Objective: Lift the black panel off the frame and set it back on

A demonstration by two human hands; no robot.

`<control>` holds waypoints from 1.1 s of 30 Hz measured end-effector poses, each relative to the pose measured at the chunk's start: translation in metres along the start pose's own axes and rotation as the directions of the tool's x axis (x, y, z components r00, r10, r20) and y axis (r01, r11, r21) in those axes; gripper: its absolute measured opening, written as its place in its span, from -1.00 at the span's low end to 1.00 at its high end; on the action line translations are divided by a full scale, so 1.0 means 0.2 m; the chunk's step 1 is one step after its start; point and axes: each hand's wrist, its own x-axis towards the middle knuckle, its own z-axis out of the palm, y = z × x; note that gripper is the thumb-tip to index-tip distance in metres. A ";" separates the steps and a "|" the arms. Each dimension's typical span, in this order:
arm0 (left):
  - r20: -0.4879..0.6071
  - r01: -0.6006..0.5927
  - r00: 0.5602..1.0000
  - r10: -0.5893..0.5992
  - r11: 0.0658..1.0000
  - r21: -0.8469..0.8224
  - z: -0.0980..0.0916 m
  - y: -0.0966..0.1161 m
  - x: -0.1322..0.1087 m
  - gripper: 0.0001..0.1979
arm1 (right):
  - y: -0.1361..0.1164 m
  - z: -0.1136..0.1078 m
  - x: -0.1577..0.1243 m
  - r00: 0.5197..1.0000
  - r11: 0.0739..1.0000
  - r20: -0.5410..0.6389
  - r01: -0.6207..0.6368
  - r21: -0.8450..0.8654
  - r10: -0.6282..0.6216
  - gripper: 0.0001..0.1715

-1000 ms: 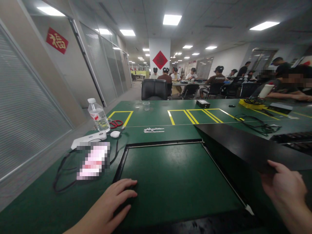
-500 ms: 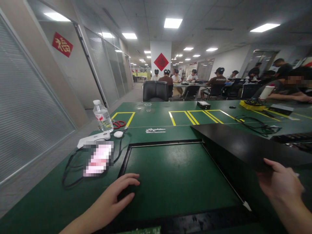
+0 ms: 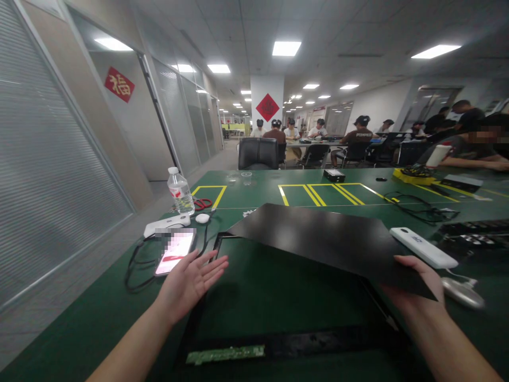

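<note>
My right hand (image 3: pixel 417 286) grips the near right edge of a thin black panel (image 3: pixel 326 239) and holds it tilted over a flat green-faced frame (image 3: pixel 278 297) lying on the green table (image 3: pixel 99 318). My left hand (image 3: pixel 191 284) hovers above the frame's left edge, palm up, fingers spread, holding nothing. A green circuit strip (image 3: pixel 226 354) shows along the frame's near black border.
A phone (image 3: pixel 175 252), black cables (image 3: pixel 137 265), a white power strip (image 3: pixel 167 224), a white mouse (image 3: pixel 202 218), red scissors (image 3: pixel 203 203) and a water bottle (image 3: pixel 180 191) lie left. A white device (image 3: pixel 422 246) rests right. Several people sit at far tables.
The black panel swung down and leftward from standing at the right to hanging over the frame. My left hand lifted off the frame and turned palm up.
</note>
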 end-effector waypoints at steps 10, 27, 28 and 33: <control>-0.010 -0.094 0.996 0.094 0.995 -0.024 -0.10 -0.07 -0.12 -0.49 | 0.10 -0.03 -0.05 0.914 0.941 0.224 -0.334 -0.058 0.338 -0.70; 0.150 -0.254 0.960 0.237 0.962 0.103 -0.14 -0.17 -0.12 -0.57 | 0.14 -0.10 0.06 0.939 0.952 0.320 -0.022 -0.306 0.124 -0.36; 0.151 -0.268 0.956 0.253 0.960 0.087 -0.15 -0.17 -0.10 -0.58 | 0.15 -0.10 0.06 0.938 0.956 0.332 0.002 -0.293 0.100 -0.34; 0.189 -0.265 0.949 0.252 0.963 0.049 -0.19 -0.19 -0.03 -0.44 | 0.22 -0.12 0.10 0.939 0.950 0.337 0.164 -0.266 -0.068 -0.32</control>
